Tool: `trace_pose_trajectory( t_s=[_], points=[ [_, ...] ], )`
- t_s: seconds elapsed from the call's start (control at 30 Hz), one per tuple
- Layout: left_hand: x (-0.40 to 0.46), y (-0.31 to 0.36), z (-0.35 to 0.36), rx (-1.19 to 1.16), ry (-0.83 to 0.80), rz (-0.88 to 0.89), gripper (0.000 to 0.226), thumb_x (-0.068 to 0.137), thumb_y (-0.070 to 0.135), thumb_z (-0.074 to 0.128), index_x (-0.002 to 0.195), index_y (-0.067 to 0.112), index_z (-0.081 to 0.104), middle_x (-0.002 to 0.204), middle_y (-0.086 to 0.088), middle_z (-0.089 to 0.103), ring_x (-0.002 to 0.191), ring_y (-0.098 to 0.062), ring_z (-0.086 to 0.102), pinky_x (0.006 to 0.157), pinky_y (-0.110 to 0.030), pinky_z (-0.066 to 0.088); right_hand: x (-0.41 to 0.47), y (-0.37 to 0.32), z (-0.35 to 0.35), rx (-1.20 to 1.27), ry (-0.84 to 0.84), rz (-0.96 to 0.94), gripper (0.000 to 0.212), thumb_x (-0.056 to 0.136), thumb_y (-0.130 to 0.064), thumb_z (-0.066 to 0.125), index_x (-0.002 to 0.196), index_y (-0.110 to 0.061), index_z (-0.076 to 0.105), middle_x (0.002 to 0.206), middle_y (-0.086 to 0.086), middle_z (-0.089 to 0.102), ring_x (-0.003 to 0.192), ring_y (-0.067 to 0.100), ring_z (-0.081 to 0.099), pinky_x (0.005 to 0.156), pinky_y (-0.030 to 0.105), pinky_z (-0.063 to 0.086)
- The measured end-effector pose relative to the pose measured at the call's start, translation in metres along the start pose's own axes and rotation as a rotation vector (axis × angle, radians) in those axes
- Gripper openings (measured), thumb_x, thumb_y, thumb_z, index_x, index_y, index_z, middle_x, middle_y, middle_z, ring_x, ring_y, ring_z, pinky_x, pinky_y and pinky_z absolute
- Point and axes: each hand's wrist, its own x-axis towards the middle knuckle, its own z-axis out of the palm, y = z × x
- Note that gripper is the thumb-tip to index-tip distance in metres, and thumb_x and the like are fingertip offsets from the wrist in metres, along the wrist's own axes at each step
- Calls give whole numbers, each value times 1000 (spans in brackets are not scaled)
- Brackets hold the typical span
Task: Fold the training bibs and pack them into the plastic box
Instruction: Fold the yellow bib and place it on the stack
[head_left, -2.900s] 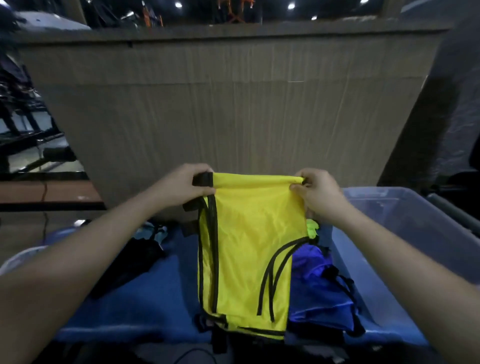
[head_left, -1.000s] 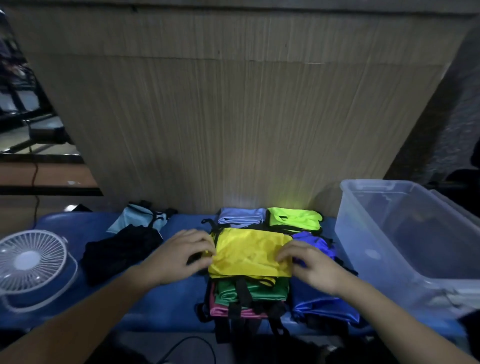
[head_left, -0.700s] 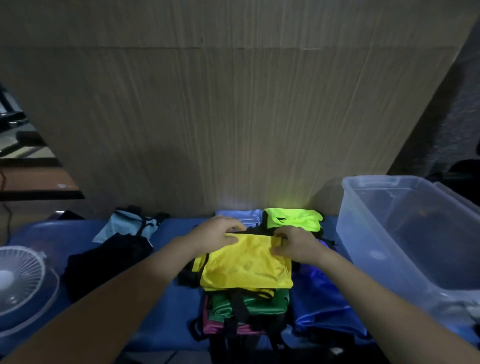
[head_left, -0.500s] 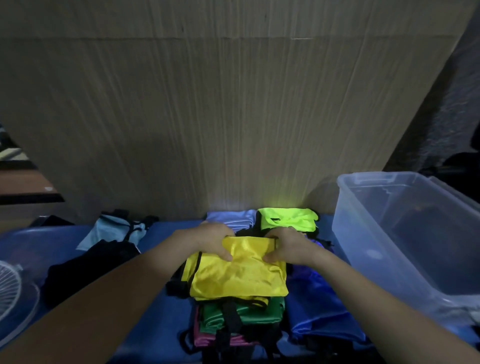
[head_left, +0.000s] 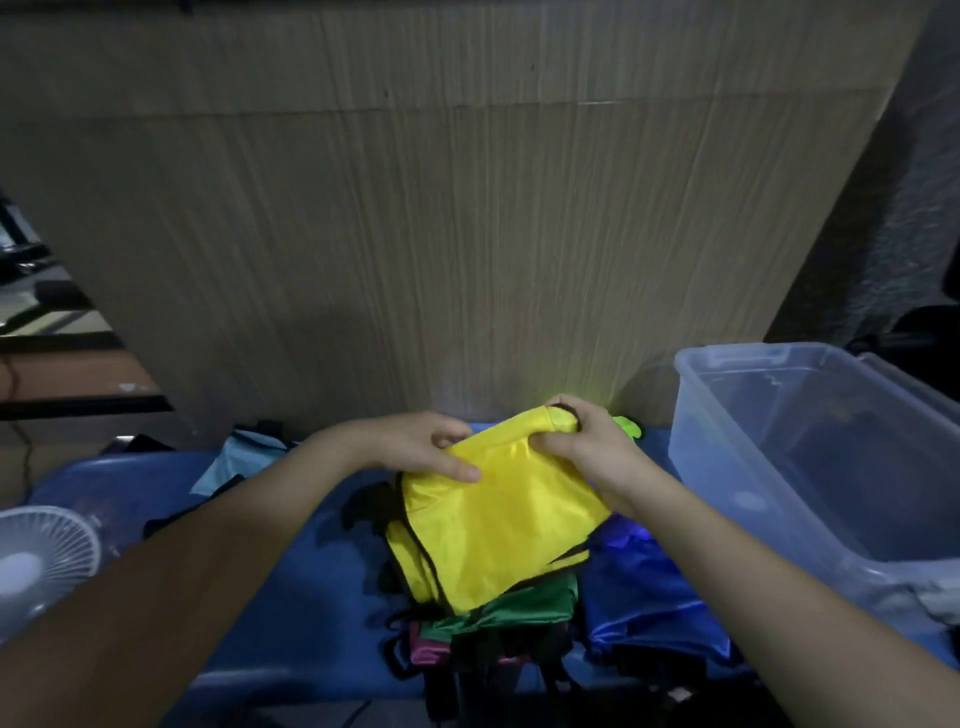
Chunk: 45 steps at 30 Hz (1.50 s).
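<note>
- the left hand (head_left: 415, 449) pinches the far left edge of the folded yellow bib (head_left: 493, 519), thumb on top.
- the right hand (head_left: 582, 457) is closed around the bib's far right corner, lifting it.
- the bib's near end rests on a green bib (head_left: 519, 610), at the middle of the blue table (head_left: 291, 597).
- the plastic box (head_left: 810, 457) stands open to the right.

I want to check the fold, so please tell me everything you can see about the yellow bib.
The yellow bib is shiny, smooth fabric with thin black trim along its left edges. It is folded into a rough rectangle, its far edge rolled over. The left hand pinches its far left part, and the right hand grips the rolled far corner. Its far end is lifted, and its near end lies over a green bib on the stack.
</note>
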Motion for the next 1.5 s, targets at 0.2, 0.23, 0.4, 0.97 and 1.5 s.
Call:
trace_pose_trajectory(
  t_s=[0.2,0.23,0.4,0.97,1.5],
  points=[
    [-33,41,19,-13,173,141,22,91,28,73,112,20,69,112,4,73,103,-11,69,96,-40,56,-27,-70,2,-179,-109,-231,21,81,0,72,87,-19,64,79,-6,60,75,5,56,70,26,46],
    [-41,47,22,-49,188,160,25,92,25,72,115,16,68,114,2,73,105,-13,69,96,-40,55,-32,-81,0,-226,-112,-263,23,81,0,72,87,-21,64,78,-8,60,73,2,56,68,22,46],
    [-79,73,33,-292,141,220,37,94,23,69,128,10,63,126,-7,70,118,-27,65,102,-42,51,-58,-124,-11,-331,-117,-364,18,81,-3,71,94,-14,67,83,-2,67,73,3,61,68,24,52],
    [-57,55,52,-489,461,58,30,97,32,63,114,9,72,109,-6,76,103,-23,72,100,-46,54,-33,-71,3,-596,304,-368,28,80,-27,78,92,-22,53,93,-3,52,92,20,53,80,36,43],
    [-70,82,70,-720,326,220,56,106,51,23,148,20,43,144,3,53,111,-26,68,80,-30,57,-52,-87,22,-101,119,-139,16,90,-19,72,105,-16,68,100,2,75,88,11,69,80,30,53]
  ],
)
